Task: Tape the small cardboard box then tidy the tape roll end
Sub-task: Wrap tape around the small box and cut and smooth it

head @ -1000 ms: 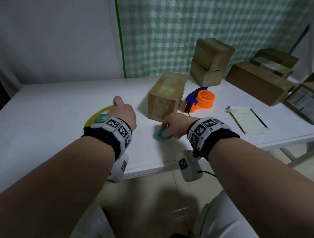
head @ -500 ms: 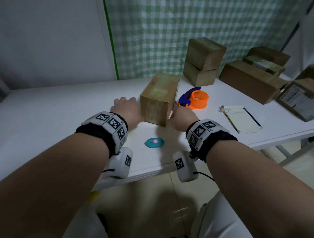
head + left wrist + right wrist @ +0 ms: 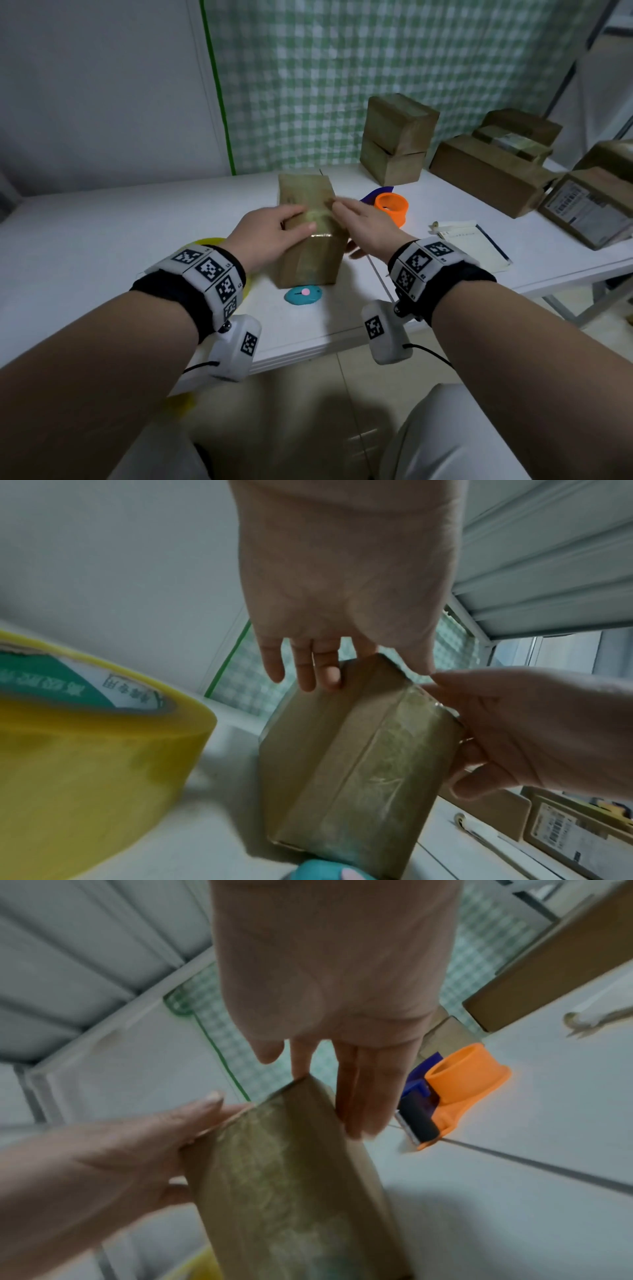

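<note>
The small cardboard box (image 3: 308, 253) stands on the white table (image 3: 102, 240), with clear tape shining on its top and near face (image 3: 352, 750). My left hand (image 3: 294, 219) grips its left upper edge, thumb on top and fingers down the left face. My right hand (image 3: 346, 228) holds the right upper edge, its fingers (image 3: 359, 1096) lying straight along that side and the thumb lower on the right face. The yellow tape roll (image 3: 85, 737) lies on the table behind my left wrist, touched by neither hand; its loose end is hidden.
A teal cutter (image 3: 303, 295) lies just in front of the box. An orange tape dispenser (image 3: 391, 207) sits right of it, and a notepad (image 3: 472, 243) further right. Several larger cardboard boxes (image 3: 397, 140) stand at the back right. The table's front edge is close below my wrists.
My hands left the tape roll and the cutter and went to the box's two sides. The box now sits nearer the cutter, with both hands up on its top edges.
</note>
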